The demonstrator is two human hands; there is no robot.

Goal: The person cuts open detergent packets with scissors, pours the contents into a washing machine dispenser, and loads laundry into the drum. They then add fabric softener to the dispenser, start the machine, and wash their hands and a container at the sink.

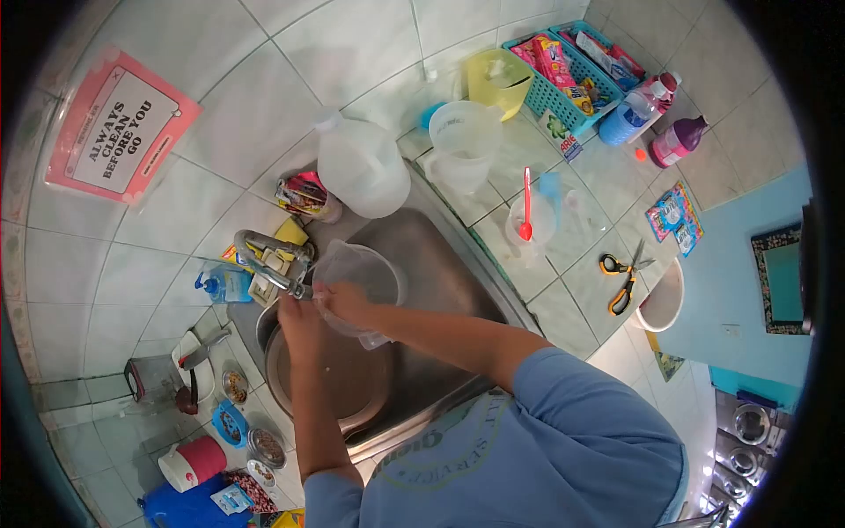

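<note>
A clear plastic pitcher (374,268) is tilted over the sink, close to the faucet (280,275). My right hand (346,302) grips the pitcher at its faucet side, fingers partly blurred by the plastic. Right at the faucet's spout is my left hand (300,322); its fingers are bunched there and partly hidden, so what they hold, if anything, does not show. Below both forearms lies the steel sink (440,273), with a round basin (330,374) at its left side.
On the counter stand a large translucent jug (363,163), a measuring pitcher (465,141), a cup (532,224) with a red spoon (526,207), and scissors (625,277). Blue baskets (572,79) hold packets. Left of the sink are a soap bottle (224,283) and a knife (204,349).
</note>
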